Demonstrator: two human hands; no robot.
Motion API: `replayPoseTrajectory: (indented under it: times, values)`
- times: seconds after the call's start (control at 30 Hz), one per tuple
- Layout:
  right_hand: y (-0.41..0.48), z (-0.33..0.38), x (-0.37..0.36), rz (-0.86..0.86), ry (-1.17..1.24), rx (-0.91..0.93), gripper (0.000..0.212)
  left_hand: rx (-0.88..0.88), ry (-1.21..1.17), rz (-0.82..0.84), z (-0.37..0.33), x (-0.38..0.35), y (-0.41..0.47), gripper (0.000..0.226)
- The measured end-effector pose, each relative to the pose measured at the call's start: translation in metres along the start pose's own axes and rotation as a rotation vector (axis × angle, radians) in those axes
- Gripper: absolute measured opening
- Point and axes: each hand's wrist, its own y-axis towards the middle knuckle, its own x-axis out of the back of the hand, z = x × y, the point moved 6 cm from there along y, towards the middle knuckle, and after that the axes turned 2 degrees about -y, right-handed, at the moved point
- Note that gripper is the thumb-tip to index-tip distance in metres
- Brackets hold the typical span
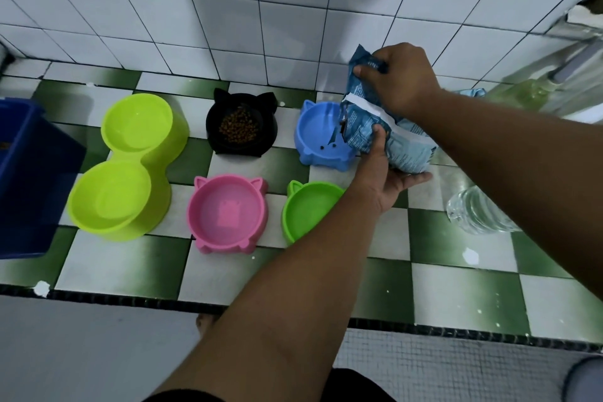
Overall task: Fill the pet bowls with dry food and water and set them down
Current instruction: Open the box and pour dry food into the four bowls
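The right hand [399,80] is pinching the crumpled top of the blue and white food bag [408,148], its fingers curling tight over the fold. The left hand [381,173] is cupping the same bag from below, palm under its base and thumb pressing on the printed front.

Small white print is running across the bag, but it is too blurred to read. A plain white band is crossing the bag between the two hands.

Both hands are holding the bag tilted, with its open mouth pointing down and to the left of the grip, over the blue cat-faced bowl [318,127]. A few dark kibble pieces [327,147] are lying in that bowl, just left of the left thumb.

Farther left of the grip, the black eared bowl [241,147] is holding a heap of brown kibble. Nearer the person than the grip, the green bowl [306,209] is sitting partly under the left forearm. The pink bowl [228,215] is sitting beside it. Whether the pink bowl is holding water cannot be told.

Well to the left, the lime double bowl [127,163] is resting next to a dark blue bin [29,173]. To the right of the grip, a clear plastic bottle [473,210] is showing from under the right forearm. All of these are standing on the green and white checked floor [228,271].
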Motion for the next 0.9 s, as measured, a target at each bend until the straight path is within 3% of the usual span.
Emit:
replayPoseTrajectory:
  times: [0.4, 0.73, 0.9]
  values:
    - [0.0069, 0.0061, -0.0082, 0.047, -0.036, 0.045, 0.046, -0.046, -0.009, -0.052, -0.0038, 0.0006, -0.0029, 0.071]
    - [0.0084, 0.0015, -0.0078, 0.024, -0.033, 0.052, 0.046, -0.048, 0.001, -0.073, -0.0054, 0.0046, 0.0001, 0.067]
    - [0.0093, 0.0009, -0.0106, 0.041, -0.060, 0.053, 0.045, -0.041, -0.017, -0.071, -0.0042, 0.0018, 0.0001, 0.050]
